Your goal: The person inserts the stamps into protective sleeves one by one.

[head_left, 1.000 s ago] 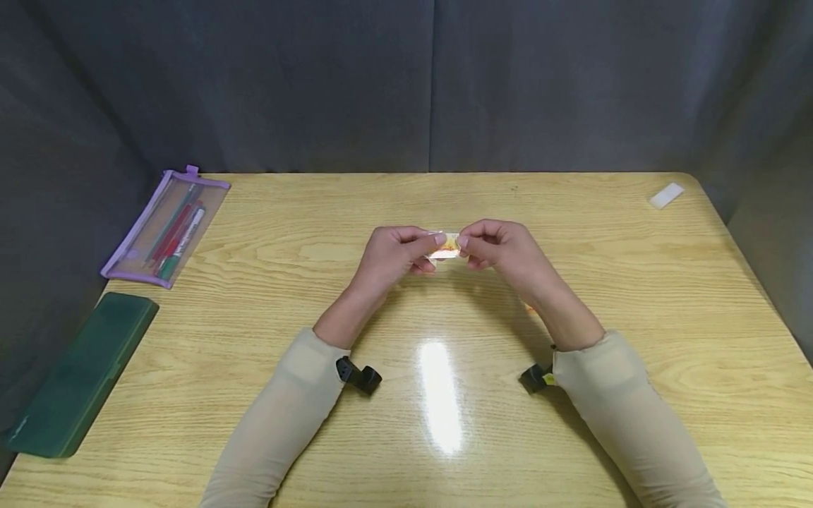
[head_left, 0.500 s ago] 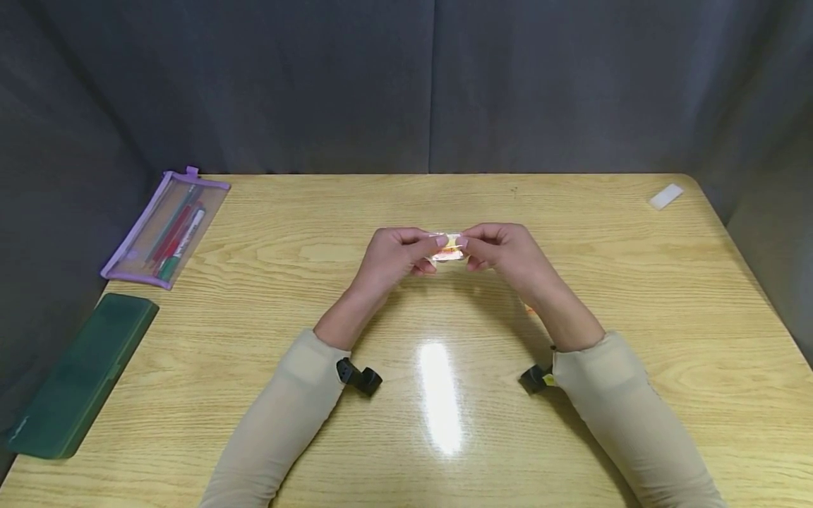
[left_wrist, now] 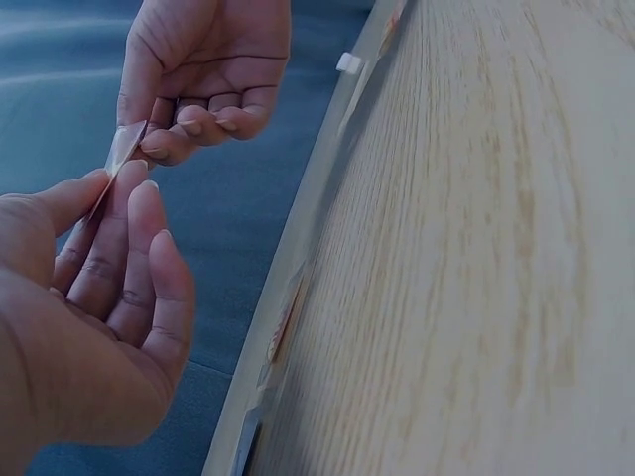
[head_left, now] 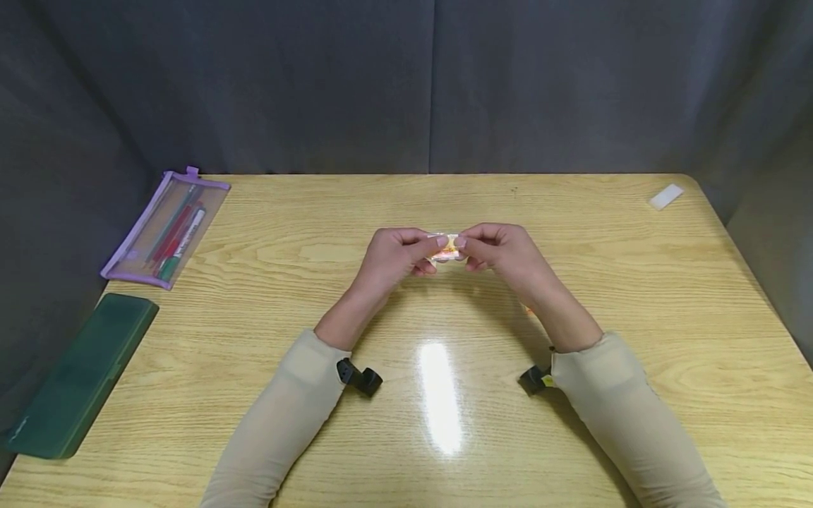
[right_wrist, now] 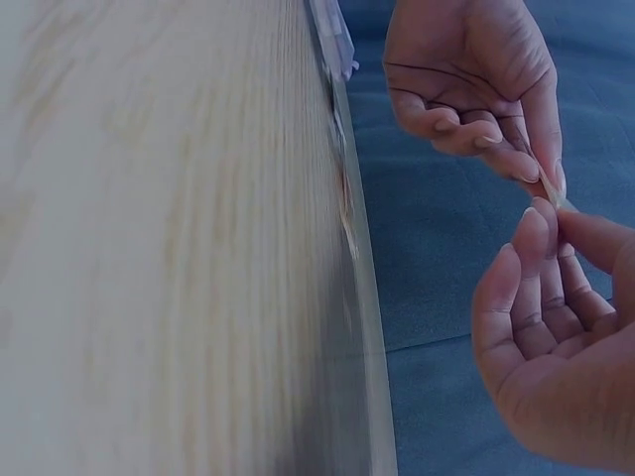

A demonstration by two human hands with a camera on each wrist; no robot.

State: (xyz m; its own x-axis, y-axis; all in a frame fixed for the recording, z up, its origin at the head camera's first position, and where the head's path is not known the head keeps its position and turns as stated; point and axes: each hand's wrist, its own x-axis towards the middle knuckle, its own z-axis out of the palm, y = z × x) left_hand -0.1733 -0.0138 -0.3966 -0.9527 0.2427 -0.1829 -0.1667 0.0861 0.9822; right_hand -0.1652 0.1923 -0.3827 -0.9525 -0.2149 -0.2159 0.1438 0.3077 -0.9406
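Note:
A small flat, shiny wrapper [head_left: 450, 248] with yellow and red print and clear edges is held up over the middle of the table. My left hand [head_left: 396, 257] pinches its left end between thumb and fingers. At its other end, my right hand [head_left: 502, 254] pinches it the same way, the thumbs close together on its near face. Seen edge-on in the left wrist view, the wrapper [left_wrist: 123, 149] spans the two sets of fingertips. The right wrist view shows only a thin strip of the wrapper [right_wrist: 552, 192], the rest hidden by fingers.
A purple-edged mesh pouch [head_left: 136, 233] with pens lies at the table's back left, a dark green case [head_left: 85, 374] nearer. A small white block [head_left: 666, 196] sits at the back right corner. Something small and orange [head_left: 528, 310] lies partly hidden beneath the right wrist.
Both hands stay almost in place. The wrapper has tilted slightly, so the glare on it differs, and the right fingertips have shifted a little to the left.

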